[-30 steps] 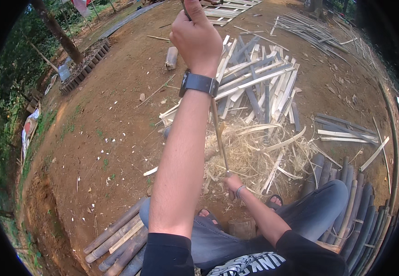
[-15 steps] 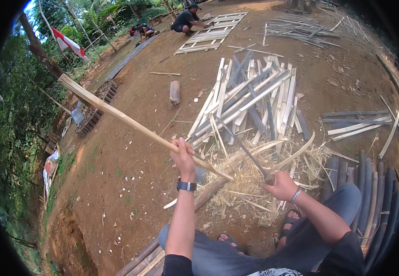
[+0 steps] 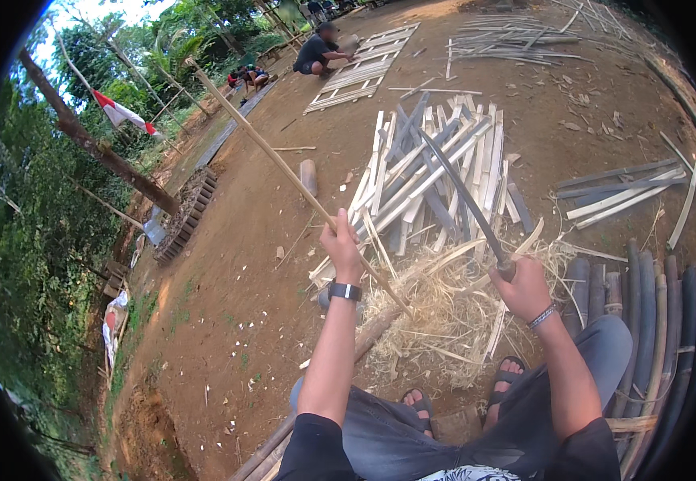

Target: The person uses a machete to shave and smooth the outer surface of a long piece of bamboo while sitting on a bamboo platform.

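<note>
A long, pale bamboo strip (image 3: 284, 168), slanted up and away to the left, is gripped by the left hand (image 3: 341, 248) above a heap of shavings (image 3: 436, 313), while a dark curved blade (image 3: 464, 200) is clenched in the right hand (image 3: 524, 289).

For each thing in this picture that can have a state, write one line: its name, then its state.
left hand: closed around the bamboo strip
bamboo strip: held slanting up to the left
right hand: closed on the long knife's handle
long knife: raised, blade pointing away over the pile
split bamboo slats: piled loosely on the ground
bamboo shavings: heaped at the feet
</note>
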A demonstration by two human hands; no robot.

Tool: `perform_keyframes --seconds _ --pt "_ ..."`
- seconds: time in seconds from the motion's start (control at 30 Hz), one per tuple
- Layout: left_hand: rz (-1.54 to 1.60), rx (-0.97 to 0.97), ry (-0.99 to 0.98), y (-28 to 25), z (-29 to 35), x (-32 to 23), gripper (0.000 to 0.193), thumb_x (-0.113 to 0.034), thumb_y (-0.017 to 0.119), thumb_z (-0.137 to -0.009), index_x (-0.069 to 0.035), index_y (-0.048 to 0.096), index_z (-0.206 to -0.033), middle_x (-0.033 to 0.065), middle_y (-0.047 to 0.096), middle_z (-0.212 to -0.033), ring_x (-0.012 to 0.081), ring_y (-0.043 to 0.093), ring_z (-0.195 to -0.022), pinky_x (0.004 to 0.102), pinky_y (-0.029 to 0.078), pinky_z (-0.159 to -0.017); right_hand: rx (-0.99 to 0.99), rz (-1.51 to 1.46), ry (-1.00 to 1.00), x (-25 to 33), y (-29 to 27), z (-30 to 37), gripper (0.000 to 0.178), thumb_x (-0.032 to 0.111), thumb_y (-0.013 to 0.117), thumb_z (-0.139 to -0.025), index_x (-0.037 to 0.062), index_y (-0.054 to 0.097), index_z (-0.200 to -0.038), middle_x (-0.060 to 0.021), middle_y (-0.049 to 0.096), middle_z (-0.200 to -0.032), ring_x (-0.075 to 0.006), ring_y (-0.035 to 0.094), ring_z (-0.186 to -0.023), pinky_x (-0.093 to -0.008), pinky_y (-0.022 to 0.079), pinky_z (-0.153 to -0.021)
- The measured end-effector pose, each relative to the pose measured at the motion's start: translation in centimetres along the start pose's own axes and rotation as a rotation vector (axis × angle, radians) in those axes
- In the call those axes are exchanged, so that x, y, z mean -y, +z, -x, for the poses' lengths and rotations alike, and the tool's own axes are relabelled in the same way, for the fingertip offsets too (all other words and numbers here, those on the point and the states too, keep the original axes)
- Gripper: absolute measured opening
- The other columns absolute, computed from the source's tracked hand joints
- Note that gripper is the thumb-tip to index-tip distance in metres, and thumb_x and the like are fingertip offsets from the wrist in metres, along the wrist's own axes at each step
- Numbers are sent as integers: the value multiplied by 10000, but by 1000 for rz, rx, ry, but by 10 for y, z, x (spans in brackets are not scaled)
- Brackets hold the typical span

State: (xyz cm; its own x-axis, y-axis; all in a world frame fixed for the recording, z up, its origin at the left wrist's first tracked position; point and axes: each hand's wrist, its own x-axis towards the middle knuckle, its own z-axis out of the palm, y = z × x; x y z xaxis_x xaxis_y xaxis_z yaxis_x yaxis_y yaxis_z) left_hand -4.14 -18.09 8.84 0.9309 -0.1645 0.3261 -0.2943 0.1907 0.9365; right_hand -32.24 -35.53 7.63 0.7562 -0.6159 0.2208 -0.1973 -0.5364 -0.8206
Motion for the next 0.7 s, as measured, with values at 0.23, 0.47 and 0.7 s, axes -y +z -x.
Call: perform_keyframes --seconds 0.23,0.47,0.7 --pt "99 177 245 38 -34 -105 369 -428 519 -944 -125 408 -764 -26 389 -560 61 385 -450 210 314 -414 156 -288 105 -41 57 42 532 452 624 -842 -19 561 -603 -55 483 -459 -173 455 -419 -361 393 -465" --pt "-83 -19 488 13 -58 -132 523 -578 364 -952 -134 336 -677 -36 313 -536 60 260 -398 223 209 -366 537 -524 369 0 174 95 685 582 430 -910 14 559 -550 -68 489 -451 -186 499 -413 -378 421 -456" --pt "-194 -142 532 7 -44 -138 558 -537 334 -980 -110 328 -622 -43 295 -521 75 273 -477 278 218 -454 483 -292 523 -40 241 90 758 599 402 -912 -38 518 -518 -142 509 -475 -242 526 -456 -416 431 -505"
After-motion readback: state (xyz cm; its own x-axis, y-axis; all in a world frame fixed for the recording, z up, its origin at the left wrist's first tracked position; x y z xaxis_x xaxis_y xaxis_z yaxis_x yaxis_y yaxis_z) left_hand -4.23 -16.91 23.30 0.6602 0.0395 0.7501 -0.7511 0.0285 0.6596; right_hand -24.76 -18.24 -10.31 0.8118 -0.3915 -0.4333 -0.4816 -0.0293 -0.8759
